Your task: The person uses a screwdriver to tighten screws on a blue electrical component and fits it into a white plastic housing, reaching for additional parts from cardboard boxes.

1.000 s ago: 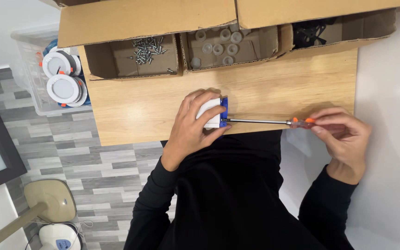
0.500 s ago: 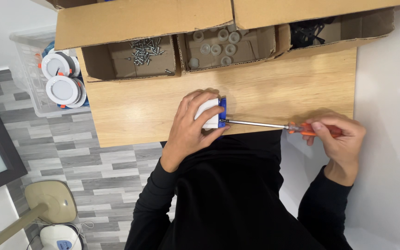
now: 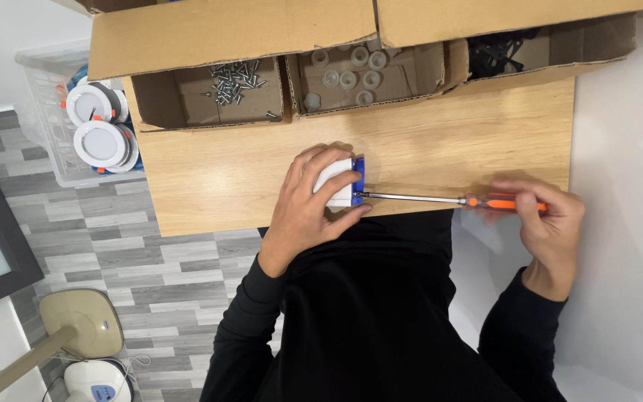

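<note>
Fingers (image 3: 336, 160) clamp lamp (image 3: 338, 183) — near table edge (image 3: 426, 211).

The part (image 3: 340, 184) was white with a blue edge, and the screwdriver (image 3: 448, 199) had an orange handle and silvery shaft. The surface (image 3: 440, 149) showed pale wood grain; the floor (image 3: 106, 246) was patterned grey planks.

left hand (image 3: 308, 201): clasps a small white and blue fitting (image 3: 342, 183) on the wooden table (image 3: 440, 152)
right hand (image 3: 548, 223): wrapped round the orange-handled screwdriver (image 3: 440, 199)
shaft: level, tip touching the fitting's blue end
beyond the grip: cardboard box (image 3: 210, 97) holding screws (image 3: 232, 78)
</note>
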